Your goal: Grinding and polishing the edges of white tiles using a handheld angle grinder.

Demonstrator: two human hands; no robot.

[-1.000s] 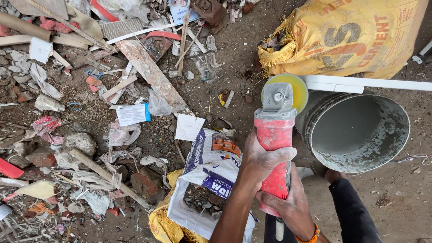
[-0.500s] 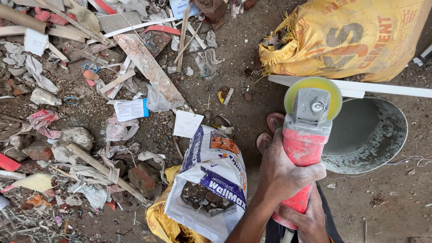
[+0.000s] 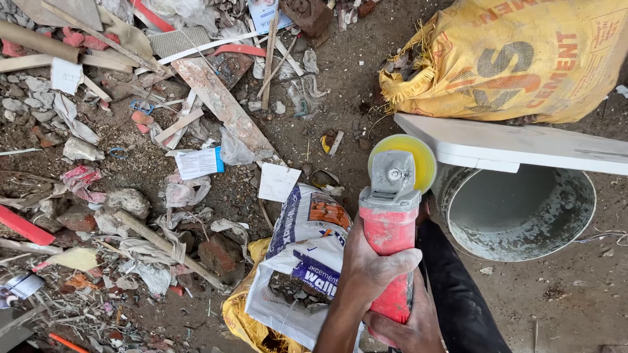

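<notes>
Bare dirt ground [image 3: 556, 307], littered with rubble from 8 to 12 o'clock. Left hand [image 3: 373, 261] clenched around the red angle grinder [image 3: 390, 229] mid-body; right hand [image 3: 405, 327] grips its tail end, a two-handed hold that likely steadies it. Yellow disc [image 3: 418, 160] sits at the end of the white slab [image 3: 523, 147], which bridges the grey bucket [image 3: 523, 209]; bucket looks empty. White sack [image 3: 304, 261] at 7 o'clock holds debris. Yellow cement bag [image 3: 510, 59] at 1 o'clock, closed.
</notes>
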